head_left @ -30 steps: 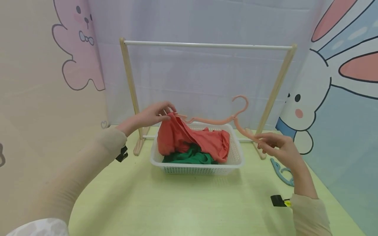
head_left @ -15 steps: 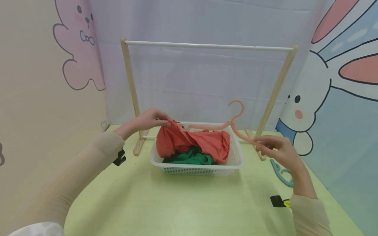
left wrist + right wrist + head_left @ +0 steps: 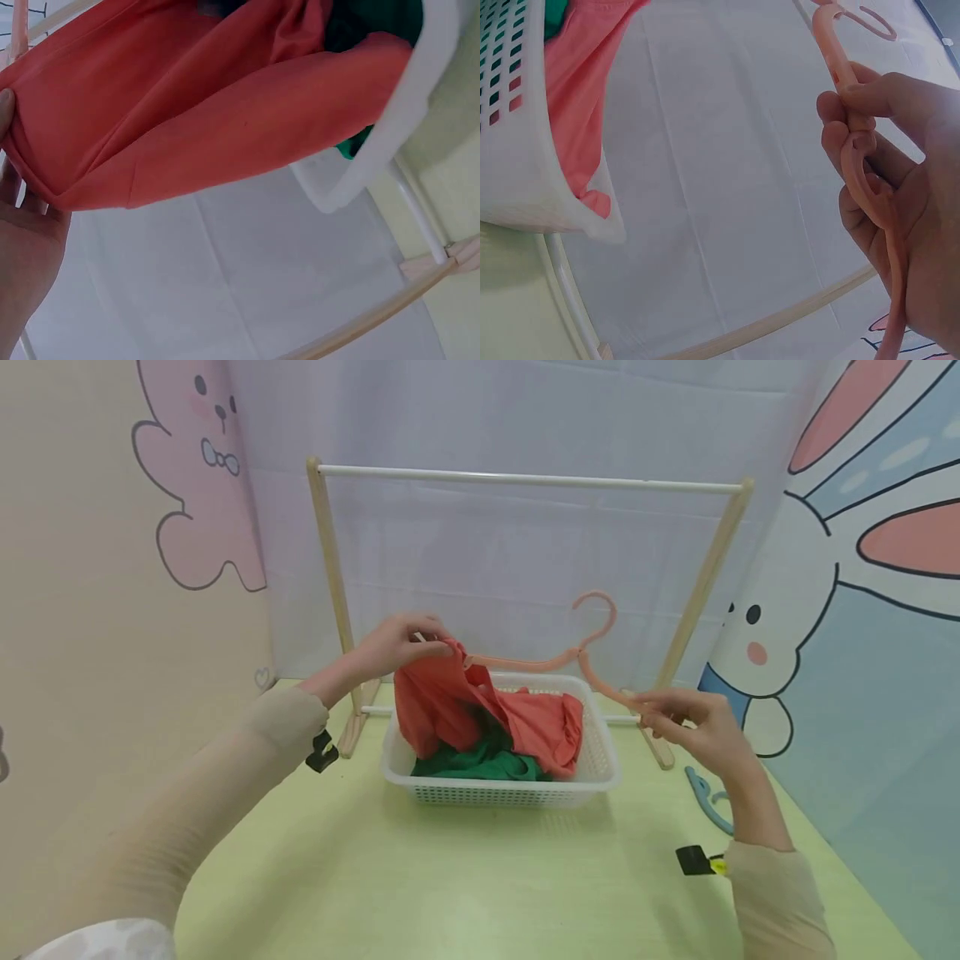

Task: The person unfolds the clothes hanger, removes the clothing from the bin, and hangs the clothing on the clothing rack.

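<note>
A red garment (image 3: pixel 442 706) lies partly in the white basket (image 3: pixel 498 789), its upper left corner lifted. The left hand (image 3: pixel 397 647) pinches that corner; in the left wrist view the left hand (image 3: pixel 26 240) grips the edge of the red cloth (image 3: pixel 187 127). A pink hanger (image 3: pixel 540 664) spans above the basket, hook up, its left end hidden at the garment's raised edge. On its right end the right hand (image 3: pixel 697 727) has a pinch grip. The right wrist view shows the right hand (image 3: pixel 907 157) with fingers curled round the pink hanger (image 3: pixel 829 45).
Under the red garment lies green cloth (image 3: pixel 480 764). Behind the basket stands a rack with a white top bar (image 3: pixel 525 479) and wooden posts (image 3: pixel 705 585). A blue hanger (image 3: pixel 705 797) lies on the table (image 3: pixel 480 877) beside the right forearm.
The left hand first dips, then rises with the garment's corner. The hanger also dips and rises, ending slightly left of where it was, and the right hand has shifted slightly left and up.
</note>
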